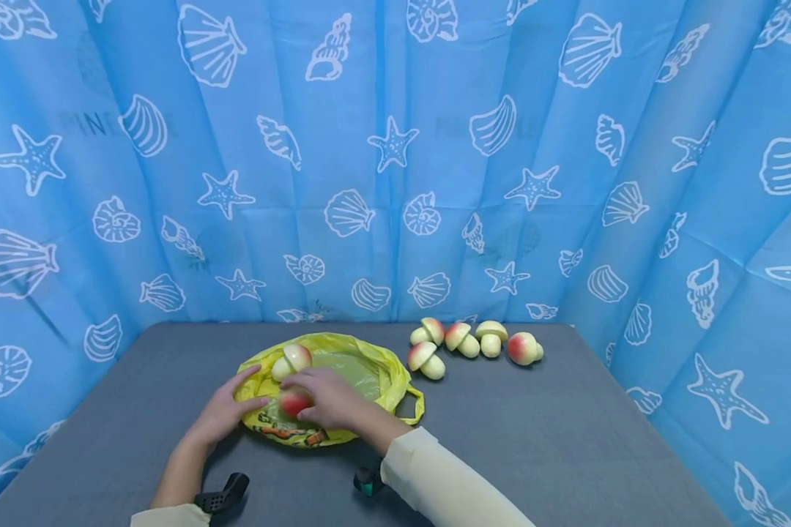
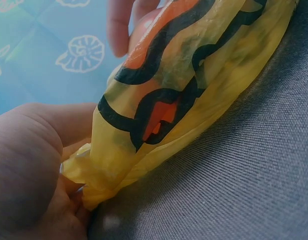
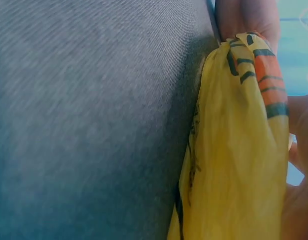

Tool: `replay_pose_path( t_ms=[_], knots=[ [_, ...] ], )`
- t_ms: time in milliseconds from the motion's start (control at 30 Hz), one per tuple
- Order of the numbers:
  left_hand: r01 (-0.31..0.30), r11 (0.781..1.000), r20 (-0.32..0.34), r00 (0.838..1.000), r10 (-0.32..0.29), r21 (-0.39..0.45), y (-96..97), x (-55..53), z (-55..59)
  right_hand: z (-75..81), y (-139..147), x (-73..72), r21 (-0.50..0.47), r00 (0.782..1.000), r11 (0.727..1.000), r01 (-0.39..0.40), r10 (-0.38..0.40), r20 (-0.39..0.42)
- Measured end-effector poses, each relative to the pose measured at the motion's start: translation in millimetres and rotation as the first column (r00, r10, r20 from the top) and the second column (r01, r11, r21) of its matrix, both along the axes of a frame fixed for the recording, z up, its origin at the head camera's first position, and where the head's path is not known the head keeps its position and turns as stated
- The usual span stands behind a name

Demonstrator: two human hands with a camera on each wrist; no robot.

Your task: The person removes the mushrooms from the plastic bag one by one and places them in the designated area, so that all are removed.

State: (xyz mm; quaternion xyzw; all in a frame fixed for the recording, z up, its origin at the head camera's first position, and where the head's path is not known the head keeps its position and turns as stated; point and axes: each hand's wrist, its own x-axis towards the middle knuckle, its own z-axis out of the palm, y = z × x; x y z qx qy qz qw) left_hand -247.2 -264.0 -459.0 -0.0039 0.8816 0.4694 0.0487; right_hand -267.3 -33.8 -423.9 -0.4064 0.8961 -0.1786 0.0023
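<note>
A yellow plastic bag (image 1: pixel 390 373) lies spread on the table with its mouth facing up. At its left side my left hand (image 1: pixel 220 411) grips the rim; the left wrist view shows the plastic (image 2: pixel 158 115) bunched between thumb and fingers of this hand (image 2: pixel 29 165). Over the bag's mouth, my right hand (image 1: pixel 332 399) holds a toy mushroom with a red cap (image 1: pixel 294 402), slightly blurred and partly covered by the fingers. Another toy mushroom (image 1: pixel 296 357), cream with a reddish patch, lies inside the bag, just beyond that hand. In the right wrist view the bag's side (image 3: pixel 233 150) hides most of the right hand (image 3: pixel 301 200).
Several more toy mushrooms (image 1: pixel 491 338) lie grouped right of the bag, towards the back of the grey table (image 1: pixel 534 439). One bag handle loop (image 1: pixel 417 410) sticks out to the right. A blue curtain with white shells (image 1: pixel 395 219) hangs behind the table.
</note>
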Motion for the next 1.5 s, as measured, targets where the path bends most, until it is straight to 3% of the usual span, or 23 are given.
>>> replay_pose_path(
  t_ms=[800, 1067, 1500],
  knots=[
    [-0.002, 1.000, 0.011, 1.000, 0.002, 0.018, -0.6, -0.1, -2.3, 5.3, 33.6, 0.8, 0.010, 1.000, 1.000, 0.028, -0.028, 0.008],
    [0.009, 1.000, -0.003, 1.000, -0.009, 0.027, -0.1, 1.1, -2.1, 6.4, 39.1, -0.4, -0.002, 0.997, 0.998, 0.068, -0.068, -0.039],
    [0.007, 0.999, -0.014, 1.000, -0.007, 0.035, 0.0, 2.4, -3.3, 15.9, 53.9, 6.7, -0.063, 0.995, 0.993, 0.101, -0.101, 0.013]
  ],
)
